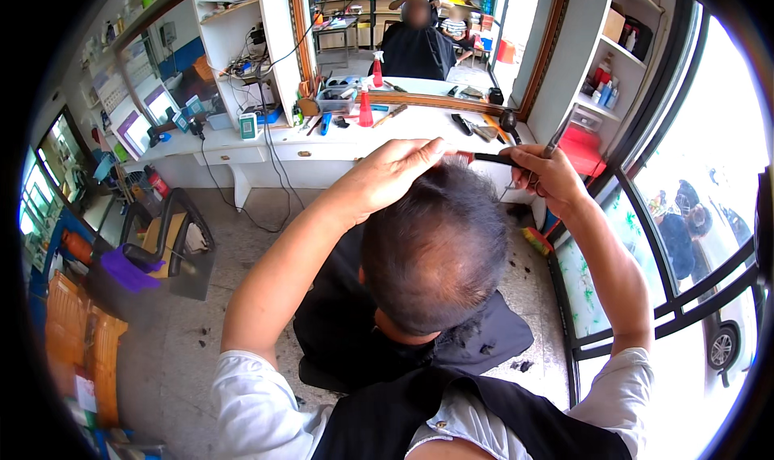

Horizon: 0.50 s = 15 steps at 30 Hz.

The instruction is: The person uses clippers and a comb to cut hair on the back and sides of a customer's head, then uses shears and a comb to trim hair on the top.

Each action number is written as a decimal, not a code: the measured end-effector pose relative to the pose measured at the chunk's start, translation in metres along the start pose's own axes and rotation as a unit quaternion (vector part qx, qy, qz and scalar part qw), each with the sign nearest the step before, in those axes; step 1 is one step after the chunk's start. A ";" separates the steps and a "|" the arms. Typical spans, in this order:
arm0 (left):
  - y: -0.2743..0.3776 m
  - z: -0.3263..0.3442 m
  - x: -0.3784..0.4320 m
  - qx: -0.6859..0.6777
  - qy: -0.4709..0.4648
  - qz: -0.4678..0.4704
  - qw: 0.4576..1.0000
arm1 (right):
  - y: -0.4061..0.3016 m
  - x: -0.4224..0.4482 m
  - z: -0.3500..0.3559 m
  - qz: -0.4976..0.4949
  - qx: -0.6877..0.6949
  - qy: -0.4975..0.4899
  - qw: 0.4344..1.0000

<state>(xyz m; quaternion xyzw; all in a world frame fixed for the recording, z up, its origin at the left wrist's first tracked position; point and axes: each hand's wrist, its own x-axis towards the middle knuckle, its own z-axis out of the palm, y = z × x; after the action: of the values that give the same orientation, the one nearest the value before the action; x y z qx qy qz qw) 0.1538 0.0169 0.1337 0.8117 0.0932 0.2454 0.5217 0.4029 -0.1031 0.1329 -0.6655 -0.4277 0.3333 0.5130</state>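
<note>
A seated person's head (435, 248) with short dark hair, thin at the crown, is right in front of me. My left hand (399, 170) rests at the front left of the head, thumb near the comb's toothed end. Its fingertips are hidden, so whether it grips hair cannot be made out. My right hand (550, 179), beyond the front right of the head, holds a comb with a black handle (493, 157) and reddish toothed part. Haircutting scissors (557, 138) are also in that hand, blades pointing up. A black barber cape (338, 315) covers the person, with cut hair (465, 333) on it.
A white counter (417, 127) carries a red spray bottle (365, 108), a blue clipper (326, 123), a black clipper (461, 124) and brushes. Behind it stands a large framed mirror (417, 88). Power cords (272, 157) hang at left. A glazed door frame (659, 315) is close at right.
</note>
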 end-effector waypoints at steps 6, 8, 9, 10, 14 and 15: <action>0.001 -0.022 -0.029 -0.083 0.090 -0.010 0.992 | -0.005 -0.008 -0.010 0.062 0.055 -0.064 0.994; -0.022 -0.037 -0.051 -0.115 0.085 -0.004 0.990 | -0.009 -0.016 -0.016 0.067 0.085 -0.067 0.992; -0.036 -0.039 -0.059 -0.161 0.031 0.032 0.986 | -0.010 -0.019 -0.018 0.072 0.095 -0.063 0.991; -0.045 -0.038 -0.065 -0.207 -0.023 0.067 0.976 | -0.011 -0.022 -0.020 0.077 0.109 -0.064 0.989; -0.037 -0.019 -0.050 -0.018 -0.100 0.137 0.985 | -0.011 -0.027 -0.018 0.082 0.162 -0.070 0.981; -0.020 -0.018 -0.040 0.025 -0.143 0.129 0.981 | -0.010 -0.030 -0.018 0.082 0.177 -0.066 0.979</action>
<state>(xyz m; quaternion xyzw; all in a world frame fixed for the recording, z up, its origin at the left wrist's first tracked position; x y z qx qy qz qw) 0.1125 0.0239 0.1097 0.8566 -0.0817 0.1899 0.4728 0.4043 -0.1368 0.1476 -0.5736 -0.3383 0.4880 0.5642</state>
